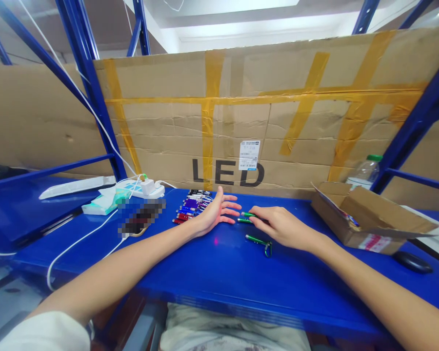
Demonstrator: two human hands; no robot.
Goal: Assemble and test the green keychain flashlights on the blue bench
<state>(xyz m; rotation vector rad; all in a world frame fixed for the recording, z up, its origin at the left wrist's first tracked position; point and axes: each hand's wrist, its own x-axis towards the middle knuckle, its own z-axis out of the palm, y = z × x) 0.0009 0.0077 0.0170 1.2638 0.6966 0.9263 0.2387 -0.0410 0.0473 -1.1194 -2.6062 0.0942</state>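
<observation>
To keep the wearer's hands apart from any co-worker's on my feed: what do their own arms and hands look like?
The left hand and right hand are bare: no gloves, rings or watch show. The left forearm and right forearm are bare too. A white sleeve covers the left upper arm; no sleeve shows on the right arm within the picture.

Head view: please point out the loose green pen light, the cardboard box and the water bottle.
loose green pen light (255, 239), head view, middle of barrel.
cardboard box (331, 217), head view, side wall.
water bottle (364, 173), head view, clear body.
</observation>
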